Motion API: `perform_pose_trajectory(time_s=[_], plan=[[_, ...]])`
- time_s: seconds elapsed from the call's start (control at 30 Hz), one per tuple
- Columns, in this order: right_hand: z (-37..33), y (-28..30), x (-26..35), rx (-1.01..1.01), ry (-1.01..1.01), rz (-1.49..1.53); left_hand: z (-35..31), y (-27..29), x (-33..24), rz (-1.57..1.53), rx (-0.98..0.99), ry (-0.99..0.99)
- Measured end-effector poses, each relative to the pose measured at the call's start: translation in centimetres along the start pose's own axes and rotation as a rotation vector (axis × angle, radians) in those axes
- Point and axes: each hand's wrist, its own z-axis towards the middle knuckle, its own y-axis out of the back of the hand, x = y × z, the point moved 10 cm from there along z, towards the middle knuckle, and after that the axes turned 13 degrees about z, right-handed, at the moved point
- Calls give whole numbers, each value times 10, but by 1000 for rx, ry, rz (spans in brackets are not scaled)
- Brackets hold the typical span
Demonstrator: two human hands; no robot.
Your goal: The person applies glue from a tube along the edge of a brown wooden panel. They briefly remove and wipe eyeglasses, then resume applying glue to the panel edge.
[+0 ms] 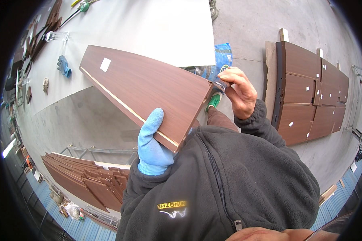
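Note:
A long dark brown wooden panel (pixel 149 80) with a small white label lies slanting in front of me. Its far end reaches over the white tabletop, and its near end is close to my jacket. My left hand (pixel 153 144), in a light blue glove, grips the panel's near left edge, with the thumb flat on its face. At the near right corner, my bare right hand (pixel 240 90) pinches a small see-through piece (pixel 221 84), whose kind I cannot make out. This piece is beside or against the panel's edge.
The white table (pixel 157 28) holds a blue glove (pixel 63 67) and a clear bottle (pixel 57 36). A blue bag (pixel 222 56) is beyond my right hand. Brown panels are stacked at right (pixel 301 88) and lower left (pixel 88 178).

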Motion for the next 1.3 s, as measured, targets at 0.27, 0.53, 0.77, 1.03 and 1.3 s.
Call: perform_pose_trajectory(time_s=[0.27, 0.53, 0.77, 1.03, 1.3], plan=[[-1, 11, -4, -105, -54, 17, 2, 1, -1, -33, 19, -27], [12, 4, 23, -22, 154, -128, 4, 9, 0, 30, -14, -27], [15, 0, 28, -12, 168, -165, 3, 9, 0, 44, -38, -32], [17, -4, 17, -1, 9, 22, 2, 6, 2, 4, -2, -9], [-4, -2, -26, -235, -485, 434, 3, -3, 1, -6, 42, 2]])
